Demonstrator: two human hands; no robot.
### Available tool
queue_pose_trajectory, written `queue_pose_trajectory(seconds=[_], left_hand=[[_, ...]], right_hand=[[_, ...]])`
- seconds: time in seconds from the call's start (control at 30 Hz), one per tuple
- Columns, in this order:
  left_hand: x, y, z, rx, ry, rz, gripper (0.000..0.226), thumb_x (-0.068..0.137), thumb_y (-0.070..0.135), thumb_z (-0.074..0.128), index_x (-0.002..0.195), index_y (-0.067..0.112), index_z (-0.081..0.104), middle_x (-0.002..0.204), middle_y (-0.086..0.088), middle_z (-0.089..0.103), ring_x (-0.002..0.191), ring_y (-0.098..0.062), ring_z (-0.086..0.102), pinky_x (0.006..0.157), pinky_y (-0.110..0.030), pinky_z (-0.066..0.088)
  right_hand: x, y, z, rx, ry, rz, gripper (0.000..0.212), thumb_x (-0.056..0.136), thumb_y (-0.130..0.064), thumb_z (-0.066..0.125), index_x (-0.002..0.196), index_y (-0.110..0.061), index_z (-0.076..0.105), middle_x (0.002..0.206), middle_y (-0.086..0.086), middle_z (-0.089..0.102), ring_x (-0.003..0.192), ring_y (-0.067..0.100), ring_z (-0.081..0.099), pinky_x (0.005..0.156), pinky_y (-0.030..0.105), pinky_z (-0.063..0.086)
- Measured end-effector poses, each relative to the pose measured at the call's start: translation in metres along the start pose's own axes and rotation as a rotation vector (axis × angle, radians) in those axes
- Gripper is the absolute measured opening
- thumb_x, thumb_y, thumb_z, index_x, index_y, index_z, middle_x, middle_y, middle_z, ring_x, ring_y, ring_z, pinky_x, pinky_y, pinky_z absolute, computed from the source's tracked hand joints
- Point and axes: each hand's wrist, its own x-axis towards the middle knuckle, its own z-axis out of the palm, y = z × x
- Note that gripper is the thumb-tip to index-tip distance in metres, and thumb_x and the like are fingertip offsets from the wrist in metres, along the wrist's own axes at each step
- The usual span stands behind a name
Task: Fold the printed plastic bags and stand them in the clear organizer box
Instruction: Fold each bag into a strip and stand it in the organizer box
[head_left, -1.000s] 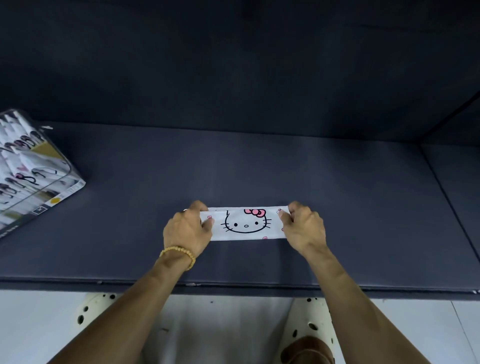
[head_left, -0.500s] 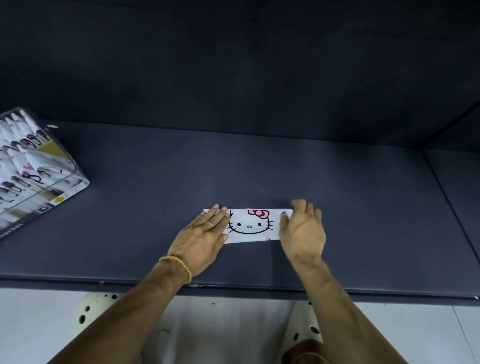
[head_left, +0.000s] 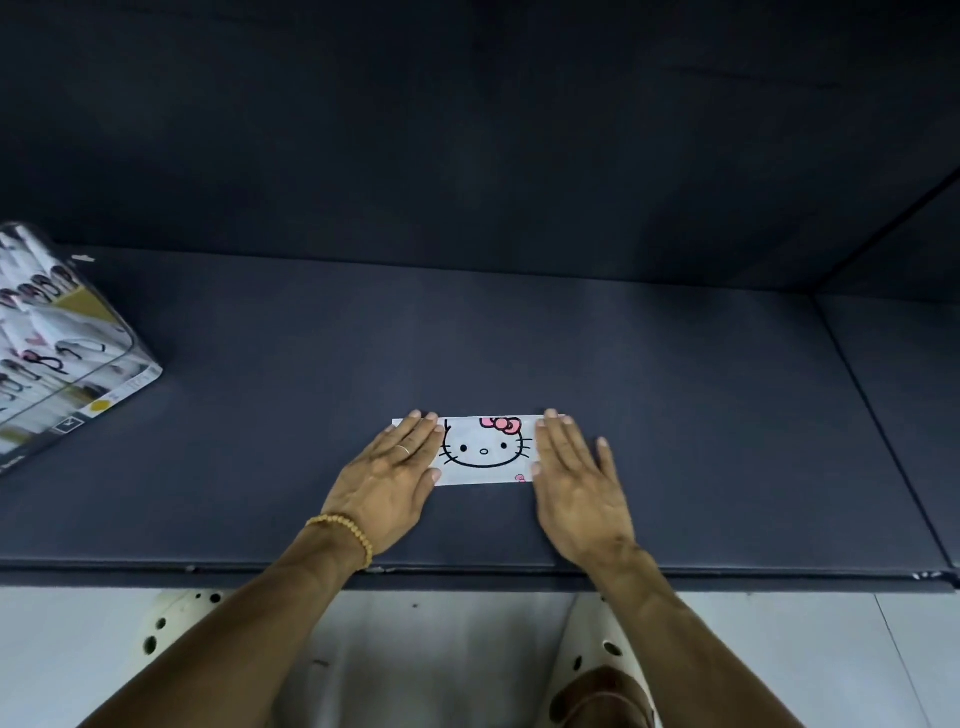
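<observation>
A white plastic bag (head_left: 485, 451) printed with a cat face and pink bow lies folded into a narrow strip on the dark table (head_left: 675, 415), near its front edge. My left hand (head_left: 387, 480) presses flat on the strip's left end, fingers straight. My right hand (head_left: 579, 480) presses flat on its right end the same way. Both ends of the strip are hidden under my fingers. The clear organizer box (head_left: 62, 343) stands at the far left, holding several folded printed bags upright.
The table's front edge (head_left: 519, 571) runs just below my wrists, with pale floor beneath. A seam (head_left: 883, 426) divides the table surface at the right. A dark wall rises behind the table.
My hands went from pinching the strip's two ends with curled fingers to lying flat on them. The strip now rests flat on the table.
</observation>
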Motion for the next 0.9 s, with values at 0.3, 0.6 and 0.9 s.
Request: queue_pose_trajectory(seconds=[0.3,0.6,0.9], left_hand=[[-0.019,0.018,-0.014,0.134,0.032,-0.125,0.049,0.097,0.045,0.04,0.14,0.023,0.048,0.144,0.002,0.047,0.124,-0.02,0.045,0.098,-0.037,0.034],[-0.079,0.007,-0.021,0.12,-0.104,0.083,0.085,0.072,0.075,0.053,0.141,0.025,0.045,0.132,0.0,0.047,0.112,-0.022,0.048,0.093,-0.035,0.042],[-0.079,0.031,-0.028,-0.351,0.107,-0.133,0.023,0.097,0.037,0.052,0.1,0.026,0.072,0.1,0.006,0.069,0.102,-0.015,0.058,0.087,-0.031,0.046]], right_hand=[[-0.027,-0.031,-0.028,-0.073,0.156,-0.071,0.04,0.067,-0.012,0.074,0.106,-0.012,0.071,0.111,0.008,0.065,0.093,0.031,0.063,0.075,0.041,0.05],[-0.045,-0.051,-0.013,0.052,-0.007,-0.203,0.045,0.093,-0.02,0.051,0.137,-0.016,0.053,0.151,-0.002,0.043,0.142,0.016,0.037,0.114,0.037,0.028],[-0.048,-0.053,-0.019,0.398,-0.14,-0.191,0.047,0.087,-0.025,0.061,0.133,-0.021,0.059,0.146,-0.009,0.049,0.14,0.009,0.036,0.112,0.032,0.032]])
